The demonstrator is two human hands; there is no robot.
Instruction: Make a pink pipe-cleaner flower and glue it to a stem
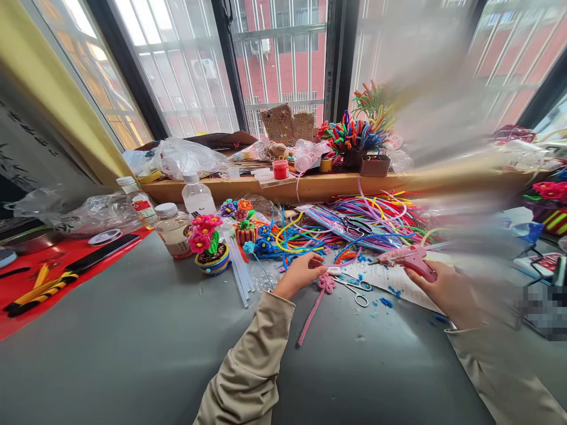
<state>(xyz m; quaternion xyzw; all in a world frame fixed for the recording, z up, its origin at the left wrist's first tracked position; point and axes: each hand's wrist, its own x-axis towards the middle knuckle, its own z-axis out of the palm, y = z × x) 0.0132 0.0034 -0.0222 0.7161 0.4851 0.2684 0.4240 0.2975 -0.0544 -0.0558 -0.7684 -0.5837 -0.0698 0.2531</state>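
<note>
My right hand (452, 292) is closed round the handle of a pink hot glue gun (410, 258), its nozzle pointing left. To the left, my left hand (303, 274) has its fingers bent together in a pinch. A small white piece (333, 270) shows at those fingertips; whether they grip it I cannot tell. Just below lies a pink pipe-cleaner flower (326, 283), its long stem running toward the table's front. Small scissors (358, 289) lie to the flower's right, partly over a white paper sheet (403, 283) strewn with blue fluff.
Clear glue sticks (239, 271) and a pot of pink pipe-cleaner flowers (210, 245) stand left of my left hand. Bottles (172, 230) are behind them. A heap of coloured pipe cleaners (376, 215) lies under the cluttered windowsill (248, 192). A blur covers much of the right side.
</note>
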